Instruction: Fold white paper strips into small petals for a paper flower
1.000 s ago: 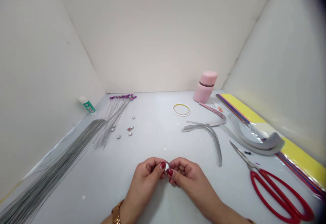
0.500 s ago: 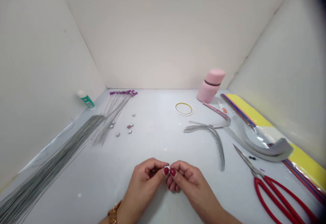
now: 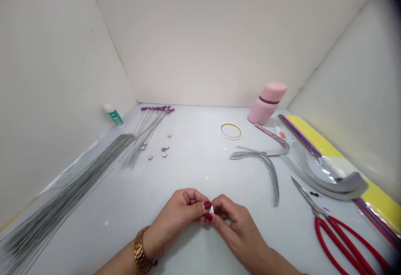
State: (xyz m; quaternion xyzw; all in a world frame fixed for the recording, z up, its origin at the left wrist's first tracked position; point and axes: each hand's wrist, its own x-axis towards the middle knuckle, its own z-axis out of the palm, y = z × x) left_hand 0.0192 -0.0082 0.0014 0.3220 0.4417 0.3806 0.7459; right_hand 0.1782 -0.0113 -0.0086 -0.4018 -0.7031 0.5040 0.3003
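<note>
Between my fingertips is a small silver paper star (image 3: 211,210), mostly covered by fingers, so its exact form is hard to see. My left hand (image 3: 188,208) pinches it from the left with thumb and index finger. From the right, my right hand (image 3: 236,220) grips it too, its thumb below the left thumb. Several loose silver stars (image 3: 150,157) lie on the table beyond my left hand, one of them partly red. Silver paper strips (image 3: 271,170) curve across the table beyond my right hand.
Thin grey wires (image 3: 72,187) spread along the left, with purple-tipped stems (image 3: 156,109) behind. A glue stick (image 3: 114,115) leans at the left wall. Rightward are a tape ring (image 3: 231,131), pink bottle (image 3: 266,104), red-handled scissors (image 3: 319,212) and packs of coloured paper (image 3: 332,141).
My left thumb has moved above the right thumb, and more of the silver star shows between them. The whole view has shifted slightly, bringing more of the left forearm and watch into sight.
</note>
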